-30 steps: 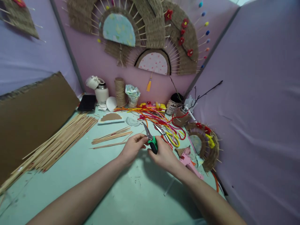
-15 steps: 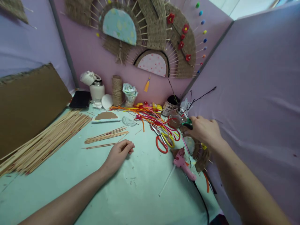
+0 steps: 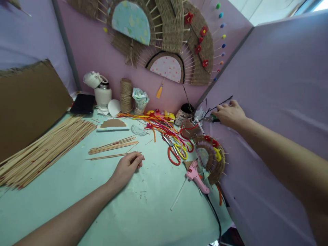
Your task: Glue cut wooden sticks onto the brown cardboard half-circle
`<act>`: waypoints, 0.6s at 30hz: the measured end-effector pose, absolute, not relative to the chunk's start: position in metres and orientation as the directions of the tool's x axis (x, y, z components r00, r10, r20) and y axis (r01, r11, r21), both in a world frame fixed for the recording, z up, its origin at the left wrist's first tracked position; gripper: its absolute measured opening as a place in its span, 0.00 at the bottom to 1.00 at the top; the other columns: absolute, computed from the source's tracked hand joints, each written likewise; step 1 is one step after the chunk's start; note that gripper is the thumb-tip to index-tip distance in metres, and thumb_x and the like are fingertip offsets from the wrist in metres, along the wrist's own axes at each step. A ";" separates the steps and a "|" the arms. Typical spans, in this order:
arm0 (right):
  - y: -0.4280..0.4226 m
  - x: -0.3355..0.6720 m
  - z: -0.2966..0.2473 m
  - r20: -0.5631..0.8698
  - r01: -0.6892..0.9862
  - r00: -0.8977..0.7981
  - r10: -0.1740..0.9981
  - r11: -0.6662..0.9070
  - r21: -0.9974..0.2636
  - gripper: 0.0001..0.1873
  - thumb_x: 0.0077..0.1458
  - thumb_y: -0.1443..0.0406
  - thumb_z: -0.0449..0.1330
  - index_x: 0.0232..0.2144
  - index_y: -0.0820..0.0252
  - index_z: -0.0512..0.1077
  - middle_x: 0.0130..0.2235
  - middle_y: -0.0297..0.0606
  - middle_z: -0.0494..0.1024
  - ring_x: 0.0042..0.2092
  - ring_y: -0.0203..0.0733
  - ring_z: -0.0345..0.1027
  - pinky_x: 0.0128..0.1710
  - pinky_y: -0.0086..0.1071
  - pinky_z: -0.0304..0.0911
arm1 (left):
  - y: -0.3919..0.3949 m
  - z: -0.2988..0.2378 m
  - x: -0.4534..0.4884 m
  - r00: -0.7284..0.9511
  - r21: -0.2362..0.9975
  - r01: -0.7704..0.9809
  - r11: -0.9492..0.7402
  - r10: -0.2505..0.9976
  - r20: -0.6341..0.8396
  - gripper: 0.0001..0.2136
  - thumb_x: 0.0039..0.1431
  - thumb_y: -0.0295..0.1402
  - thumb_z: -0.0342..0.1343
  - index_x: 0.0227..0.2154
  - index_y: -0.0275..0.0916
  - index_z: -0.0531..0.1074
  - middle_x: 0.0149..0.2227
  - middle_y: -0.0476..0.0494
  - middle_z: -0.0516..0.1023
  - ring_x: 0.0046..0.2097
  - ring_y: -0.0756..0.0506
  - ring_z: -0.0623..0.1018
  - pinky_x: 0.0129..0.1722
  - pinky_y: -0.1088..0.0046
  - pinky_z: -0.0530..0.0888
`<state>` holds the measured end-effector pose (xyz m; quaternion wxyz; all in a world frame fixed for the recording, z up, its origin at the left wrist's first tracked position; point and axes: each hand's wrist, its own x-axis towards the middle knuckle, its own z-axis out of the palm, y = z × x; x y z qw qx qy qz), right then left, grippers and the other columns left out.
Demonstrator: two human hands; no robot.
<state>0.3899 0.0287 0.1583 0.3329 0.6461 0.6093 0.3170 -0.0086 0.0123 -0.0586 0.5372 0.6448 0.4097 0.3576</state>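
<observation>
My left hand [image 3: 129, 165] rests on the table with its fingers curled closed and nothing showing in them. Just beyond it lie a few thin wooden sticks [image 3: 106, 156] and a small bundle of sticks [image 3: 112, 145]. At the right wall, my right hand [image 3: 229, 114] is closed around green-handled pliers [image 3: 214, 118], mostly hidden by the fingers. A dark twig [image 3: 222, 102] rises behind that hand, and a brown cup [image 3: 189, 128] stands to its left. The pink glue gun [image 3: 196, 176] lies on the table between both arms, apart from them.
A large pile of sticks [image 3: 48, 147] lies at left beside a cardboard sheet [image 3: 28, 106]. Red-and-yellow-handled scissors [image 3: 174, 152] lie by colourful pipe cleaners [image 3: 164, 126]. A twine spool [image 3: 126, 95], a jar [image 3: 103, 95] and a woven half-ring [image 3: 217, 167] stand or lie around.
My right hand has moved up and away from the cups toward the right wall, carrying the pliers. My left hand stays closed on the table. The view has shifted slightly.
</observation>
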 end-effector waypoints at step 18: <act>0.081 0.396 0.112 0.219 0.737 0.077 0.973 -0.204 0.644 0.23 0.65 0.70 0.40 0.57 0.62 0.65 0.56 0.54 0.66 0.56 0.56 0.57 0.50 0.50 0.51 | 0.011 -0.065 -0.009 0.465 0.975 0.213 -0.066 0.884 -0.042 0.13 0.59 0.44 0.51 0.28 0.40 0.70 0.25 0.50 0.71 0.28 0.48 0.71 0.31 0.73 0.67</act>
